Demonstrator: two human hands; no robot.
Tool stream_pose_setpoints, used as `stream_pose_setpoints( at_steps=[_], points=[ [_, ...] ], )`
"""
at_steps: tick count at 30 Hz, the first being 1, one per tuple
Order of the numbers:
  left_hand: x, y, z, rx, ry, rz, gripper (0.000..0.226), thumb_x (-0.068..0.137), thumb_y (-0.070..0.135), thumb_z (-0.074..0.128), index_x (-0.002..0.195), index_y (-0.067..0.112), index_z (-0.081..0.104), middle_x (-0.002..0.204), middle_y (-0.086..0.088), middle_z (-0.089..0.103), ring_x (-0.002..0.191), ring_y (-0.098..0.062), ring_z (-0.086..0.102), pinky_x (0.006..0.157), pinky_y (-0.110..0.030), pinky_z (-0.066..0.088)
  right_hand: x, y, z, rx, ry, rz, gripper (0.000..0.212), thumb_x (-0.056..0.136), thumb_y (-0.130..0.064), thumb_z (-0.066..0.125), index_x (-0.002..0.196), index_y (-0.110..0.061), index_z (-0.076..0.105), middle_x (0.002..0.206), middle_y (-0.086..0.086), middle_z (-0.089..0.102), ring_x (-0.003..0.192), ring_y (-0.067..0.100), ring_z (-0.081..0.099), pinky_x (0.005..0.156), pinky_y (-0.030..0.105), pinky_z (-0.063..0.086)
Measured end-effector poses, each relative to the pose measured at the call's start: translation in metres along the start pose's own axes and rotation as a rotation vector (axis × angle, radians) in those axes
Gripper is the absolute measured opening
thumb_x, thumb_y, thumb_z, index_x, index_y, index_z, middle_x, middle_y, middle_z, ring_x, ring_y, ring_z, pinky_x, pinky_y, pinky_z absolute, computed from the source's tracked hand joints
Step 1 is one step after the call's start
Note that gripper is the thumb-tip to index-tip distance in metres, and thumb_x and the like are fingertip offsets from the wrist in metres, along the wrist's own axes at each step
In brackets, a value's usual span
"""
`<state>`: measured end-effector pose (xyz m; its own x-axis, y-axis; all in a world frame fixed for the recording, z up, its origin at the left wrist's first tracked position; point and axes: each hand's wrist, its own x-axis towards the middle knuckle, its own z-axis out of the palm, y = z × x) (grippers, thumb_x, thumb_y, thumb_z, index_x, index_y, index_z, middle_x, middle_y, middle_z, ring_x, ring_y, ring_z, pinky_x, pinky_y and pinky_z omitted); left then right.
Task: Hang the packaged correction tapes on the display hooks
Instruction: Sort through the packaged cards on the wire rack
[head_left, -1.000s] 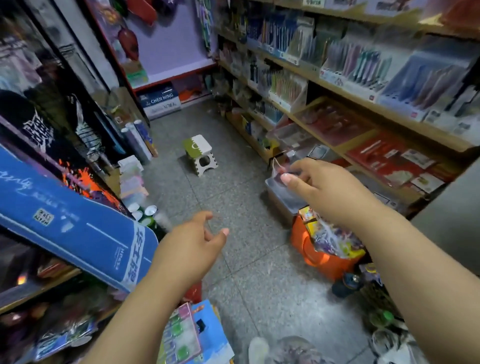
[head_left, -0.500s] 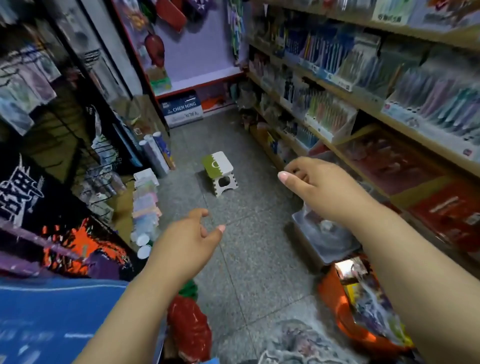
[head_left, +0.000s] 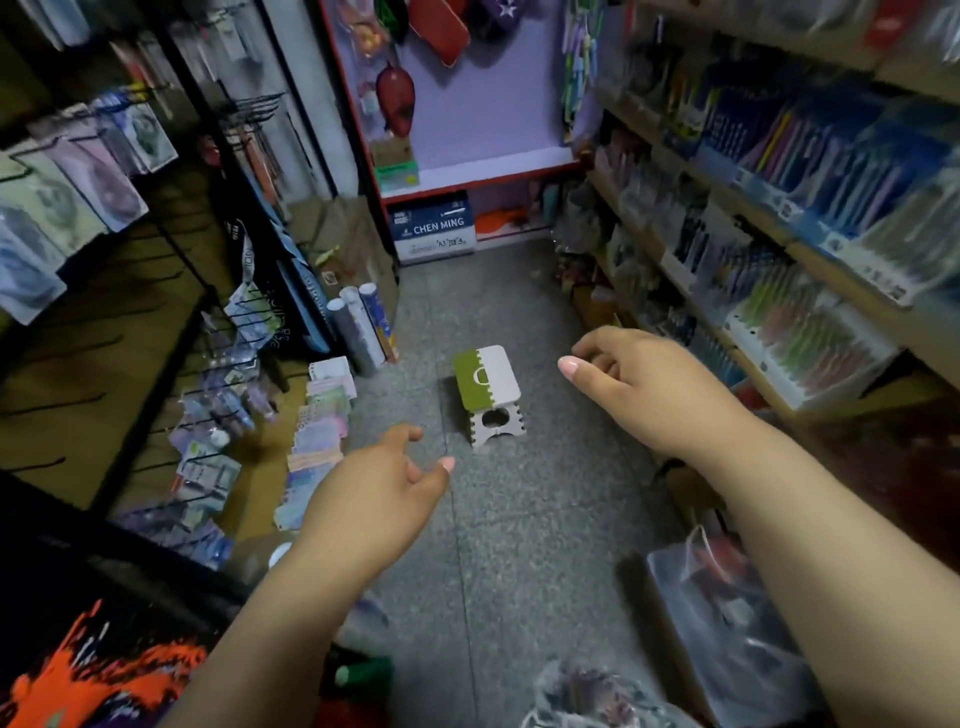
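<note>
- Since the earlier frames the view has swung up the aisle; the clear bin (head_left: 727, 618) now sits below the right wrist instead of under the fingers.
- Right hand (head_left: 639, 384): fingers loosely curled, holding nothing that shows.
- Left hand (head_left: 379, 488): fingers relaxed and parted, empty.
- Packs (head_left: 208, 467), blurred but likely the correction tapes, hang on hooks (head_left: 244, 312) left of the left fingertips, well apart from them.
- Stool (head_left: 485, 387) stands on the floor between the two sets of fingers.
- Such packs are probably light, flat, stiff card with slick plastic; best pinched at the top edge beside the hang hole.
</note>
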<state>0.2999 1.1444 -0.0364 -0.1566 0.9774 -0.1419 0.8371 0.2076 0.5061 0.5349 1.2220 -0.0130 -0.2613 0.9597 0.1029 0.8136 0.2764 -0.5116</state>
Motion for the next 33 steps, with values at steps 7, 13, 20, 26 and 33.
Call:
stream_pose_setpoints(
  at_steps=[7, 13, 20, 26, 33],
  points=[
    [0.098, 0.018, -0.02, -0.025, 0.056, -0.054, 0.049, 0.095, 0.045, 0.053, 0.138, 0.022, 0.048, 0.073, 0.005, 0.062, 0.082, -0.016, 0.063, 0.08, -0.039, 0.053, 0.126, 0.015, -0.003, 0.05, -0.035, -0.081, 0.046, 0.092, -0.055, 0.043, 0.118, -0.021, 0.059, 0.1, -0.002, 0.063, 0.093, 0.015, 0.057, 0.08, 0.032, 0.048],
    [0.187, -0.004, -0.03, -0.006, 0.078, -0.113, 0.049, 0.093, 0.05, 0.053, 0.135, 0.026, 0.048, 0.081, 0.006, 0.064, 0.081, -0.012, 0.062, 0.07, -0.032, 0.047, 0.215, 0.015, 0.023, 0.039, -0.081, -0.115, 0.046, 0.091, -0.055, 0.044, 0.116, -0.019, 0.059, 0.1, -0.001, 0.062, 0.094, 0.017, 0.058, 0.081, 0.032, 0.048],
    [0.302, -0.051, -0.065, -0.037, 0.149, -0.15, 0.045, 0.094, 0.043, 0.057, 0.134, 0.022, 0.052, 0.074, 0.006, 0.059, 0.081, -0.012, 0.056, 0.075, -0.031, 0.044, 0.344, -0.017, 0.062, 0.008, -0.064, -0.172, 0.047, 0.09, -0.057, 0.043, 0.114, -0.02, 0.062, 0.096, -0.001, 0.065, 0.09, 0.017, 0.059, 0.077, 0.032, 0.047],
    [0.378, -0.095, -0.12, 0.001, 0.151, -0.2, 0.043, 0.095, 0.04, 0.056, 0.132, 0.021, 0.053, 0.069, 0.009, 0.054, 0.088, -0.019, 0.057, 0.076, -0.031, 0.042, 0.442, -0.067, 0.096, 0.038, -0.064, -0.226, 0.042, 0.091, -0.053, 0.047, 0.111, -0.019, 0.062, 0.092, 0.0, 0.064, 0.089, 0.02, 0.059, 0.078, 0.033, 0.048],
    [0.446, -0.137, -0.16, -0.047, 0.127, -0.26, 0.047, 0.093, 0.052, 0.052, 0.133, 0.027, 0.05, 0.084, 0.015, 0.062, 0.058, -0.011, 0.055, 0.077, -0.042, 0.058, 0.535, -0.11, 0.137, 0.039, -0.15, -0.307, 0.041, 0.092, -0.051, 0.048, 0.112, -0.018, 0.062, 0.094, 0.002, 0.067, 0.09, 0.02, 0.06, 0.073, 0.028, 0.043]
  ],
)
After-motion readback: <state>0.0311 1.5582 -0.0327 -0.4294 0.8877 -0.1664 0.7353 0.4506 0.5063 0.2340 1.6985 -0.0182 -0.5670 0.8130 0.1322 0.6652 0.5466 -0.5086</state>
